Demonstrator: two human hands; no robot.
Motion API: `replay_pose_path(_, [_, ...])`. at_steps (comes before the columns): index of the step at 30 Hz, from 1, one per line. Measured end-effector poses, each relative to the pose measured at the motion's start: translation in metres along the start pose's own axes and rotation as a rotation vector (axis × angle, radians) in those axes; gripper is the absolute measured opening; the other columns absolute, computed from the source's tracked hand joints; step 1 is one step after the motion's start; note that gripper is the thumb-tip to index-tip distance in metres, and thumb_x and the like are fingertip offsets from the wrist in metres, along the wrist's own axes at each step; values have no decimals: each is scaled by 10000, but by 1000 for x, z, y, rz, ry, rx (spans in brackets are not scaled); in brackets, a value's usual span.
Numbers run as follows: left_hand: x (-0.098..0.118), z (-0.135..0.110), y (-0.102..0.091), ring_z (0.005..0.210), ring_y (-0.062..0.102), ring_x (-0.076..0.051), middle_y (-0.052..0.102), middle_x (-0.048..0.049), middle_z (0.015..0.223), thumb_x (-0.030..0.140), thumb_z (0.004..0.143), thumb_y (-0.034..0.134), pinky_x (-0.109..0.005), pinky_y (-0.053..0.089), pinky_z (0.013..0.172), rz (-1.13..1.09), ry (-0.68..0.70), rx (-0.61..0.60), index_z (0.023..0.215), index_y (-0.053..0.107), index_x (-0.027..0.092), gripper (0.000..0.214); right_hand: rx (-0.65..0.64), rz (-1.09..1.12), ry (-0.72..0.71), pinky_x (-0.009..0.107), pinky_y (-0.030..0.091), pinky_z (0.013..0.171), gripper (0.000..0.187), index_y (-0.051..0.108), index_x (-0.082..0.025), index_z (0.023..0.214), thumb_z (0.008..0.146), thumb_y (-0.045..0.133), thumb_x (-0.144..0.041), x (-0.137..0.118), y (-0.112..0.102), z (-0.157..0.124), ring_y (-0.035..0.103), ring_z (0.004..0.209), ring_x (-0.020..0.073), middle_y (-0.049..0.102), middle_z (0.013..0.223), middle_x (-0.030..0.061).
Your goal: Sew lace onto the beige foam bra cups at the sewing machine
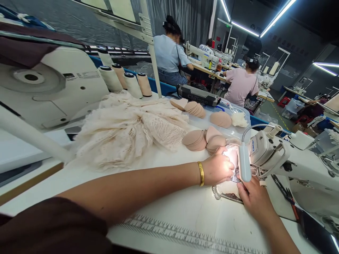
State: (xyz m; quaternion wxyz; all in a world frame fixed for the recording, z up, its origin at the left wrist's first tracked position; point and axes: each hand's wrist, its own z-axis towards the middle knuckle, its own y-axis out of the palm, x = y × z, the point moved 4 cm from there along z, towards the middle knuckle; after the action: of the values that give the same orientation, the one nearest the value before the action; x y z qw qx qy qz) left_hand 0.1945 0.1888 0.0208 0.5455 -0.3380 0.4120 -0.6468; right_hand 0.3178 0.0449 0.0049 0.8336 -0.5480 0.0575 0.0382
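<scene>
Under the bright lamp (245, 164) of a white sewing machine (291, 157), my left hand (217, 169) is closed, its fingers curled beside the needle area. Pale fabric (231, 155) lies against those fingers, washed out by the glare; what exactly they pinch is hidden. A gold bracelet (201, 173) circles the left wrist. To the right, my right hand (255, 195) rests low on the machine bed, thumb apart from the other fingers, which are partly behind the lamp and machine head. Stacked beige oval pads (194, 140) lie just beyond my left hand.
Cream lace fabric (132, 130) is heaped at left, before thread cones (132, 84). A clear plastic tray (245, 109) holds more pads. Scissors (283, 190) and a dark phone (316, 229) lie at right. A printed ruler (185, 234) runs along the front. Co-workers sit beyond.
</scene>
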Motion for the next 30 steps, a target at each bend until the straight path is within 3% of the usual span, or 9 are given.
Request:
replay_pose_path(4, [-9,4,-14,929,584,-243,717,-52,995,183,910,600,-510,291,982,32,-58,62,893,706,208,111,14,-13,-7,358,560,738,259,639,-266,1185,1036,427,-264,0,1,-1,691,928,244,742,1074,60])
replay_pose_path(7, [-34,7,-36,1062,559,-277,671,-103,1192,104,875,552,-490,326,983,151,-326,169,1050,707,190,250,23,-9,-21,338,558,684,259,633,-274,1191,1034,428,-249,0,2,-2,697,871,232,743,1068,57])
replay_pose_path(11, [-65,17,-39,1243,482,-363,596,-141,1384,197,813,694,-516,352,963,113,-467,38,1106,713,209,295,95,-21,-59,343,552,640,248,626,-274,1186,1035,430,-257,1,5,-4,697,810,238,740,1008,66])
replay_pose_path(13, [-75,25,-30,1255,485,-372,645,-112,1336,247,775,754,-487,366,928,-9,-482,-44,1002,742,226,229,117,-17,-75,338,538,598,241,616,-282,1192,1039,431,-264,3,8,-4,693,773,238,736,991,67])
replay_pose_path(17, [-88,38,-22,1014,621,-296,750,-44,930,299,807,752,-399,398,837,-106,-549,-37,739,724,205,120,119,-16,-100,323,495,522,250,592,-283,1228,1053,413,-283,5,13,-4,681,706,225,734,1020,65])
replay_pose_path(22, [-99,30,-62,782,651,-191,726,-13,851,319,928,562,-305,461,711,-186,-656,151,849,691,181,205,111,-22,-83,324,514,583,253,607,-264,1205,1052,405,-275,5,10,-2,677,731,228,731,992,65])
replay_pose_path(25, [-88,7,-95,893,646,-186,710,-56,977,232,940,441,-305,493,774,-171,-647,355,865,607,168,194,63,-4,-44,323,530,644,258,633,-258,1169,1049,405,-272,4,7,-1,674,785,229,724,983,64])
replay_pose_path(27, [-64,-8,-103,892,643,-179,709,-55,973,194,884,502,-303,504,793,-108,-452,499,792,551,184,104,22,18,-7,323,530,666,261,648,-255,1136,1049,403,-279,4,6,0,667,814,229,717,977,60])
replay_pose_path(30, [-18,-22,-69,818,639,-171,715,-38,926,102,839,546,-286,496,717,-20,-157,207,782,546,189,105,-11,39,17,327,519,684,263,660,-250,1090,1045,404,-287,4,6,1,655,842,236,708,943,53])
